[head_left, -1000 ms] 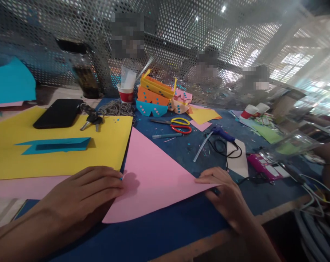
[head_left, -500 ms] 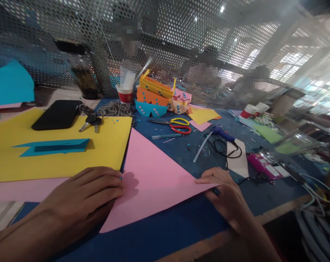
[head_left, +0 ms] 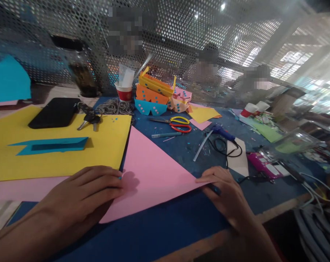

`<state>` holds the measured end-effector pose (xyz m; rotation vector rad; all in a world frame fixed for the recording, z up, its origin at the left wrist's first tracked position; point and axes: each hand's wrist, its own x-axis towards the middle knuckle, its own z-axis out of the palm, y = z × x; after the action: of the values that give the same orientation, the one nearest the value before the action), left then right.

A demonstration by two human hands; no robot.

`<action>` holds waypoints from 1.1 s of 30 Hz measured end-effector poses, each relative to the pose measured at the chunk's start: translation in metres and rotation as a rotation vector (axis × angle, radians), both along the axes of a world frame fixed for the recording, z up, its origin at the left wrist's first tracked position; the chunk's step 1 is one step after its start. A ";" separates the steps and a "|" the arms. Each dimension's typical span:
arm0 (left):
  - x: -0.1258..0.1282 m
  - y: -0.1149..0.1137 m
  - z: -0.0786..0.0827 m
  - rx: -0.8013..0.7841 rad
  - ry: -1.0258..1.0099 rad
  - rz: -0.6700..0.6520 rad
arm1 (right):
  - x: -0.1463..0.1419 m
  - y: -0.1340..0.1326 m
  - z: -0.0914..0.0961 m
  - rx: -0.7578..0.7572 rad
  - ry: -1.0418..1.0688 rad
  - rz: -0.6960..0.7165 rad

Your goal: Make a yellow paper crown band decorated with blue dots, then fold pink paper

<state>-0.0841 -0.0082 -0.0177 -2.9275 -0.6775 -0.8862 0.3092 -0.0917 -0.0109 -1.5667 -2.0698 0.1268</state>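
A pink paper sheet folded into a triangle lies on the blue table in front of me. My left hand lies flat on its left part, fingers stretched out and pressing down. My right hand pinches the triangle's right corner between thumb and fingers. A large yellow sheet lies to the left, its edge next to the pink paper, with a blue folded paper piece on it.
On the yellow sheet rest a black phone and keys. Scissors, a pen, a blue glue gun with black cord, paper crafts, a red cup and a perforated metal screen lie beyond. Cables hang at right.
The pink triangle's lower edge has shifted slightly; both hands stay on it in nearly the same places. The view has dipped a little.
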 end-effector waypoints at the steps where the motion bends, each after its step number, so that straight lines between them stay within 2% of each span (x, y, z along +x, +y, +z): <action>1: 0.000 -0.001 -0.001 -0.020 -0.010 0.005 | 0.000 0.000 0.000 -0.002 -0.005 0.001; 7: -0.002 -0.001 -0.004 -0.071 -0.006 0.037 | 0.003 0.001 -0.003 -0.002 -0.013 -0.003; 12: -0.002 0.004 0.000 0.041 0.074 -0.057 | 0.003 0.001 -0.003 0.019 -0.012 0.010; 16: 0.001 0.001 0.003 -0.002 0.023 0.036 | 0.004 0.000 0.000 0.022 0.006 0.041; 20: 0.001 0.002 0.005 0.069 0.091 -0.062 | 0.002 0.000 0.004 0.010 -0.006 -0.009; 22: 0.001 0.001 0.007 0.047 0.102 -0.079 | 0.000 -0.001 0.006 0.007 -0.004 -0.033; 27: 0.005 -0.006 0.012 -0.132 -0.051 0.052 | -0.004 -0.003 0.013 0.063 0.088 -0.049; 31: 0.014 0.005 0.022 -0.090 -0.087 0.124 | -0.003 -0.005 0.018 0.110 0.237 0.011; 33: 0.026 0.016 0.032 -0.065 -0.057 0.101 | -0.005 -0.005 0.021 0.112 0.317 0.015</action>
<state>-0.0578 0.0079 0.0144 -2.9033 -0.8651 -0.9589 0.3045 -0.0968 0.0102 -1.3667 -1.8093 0.2446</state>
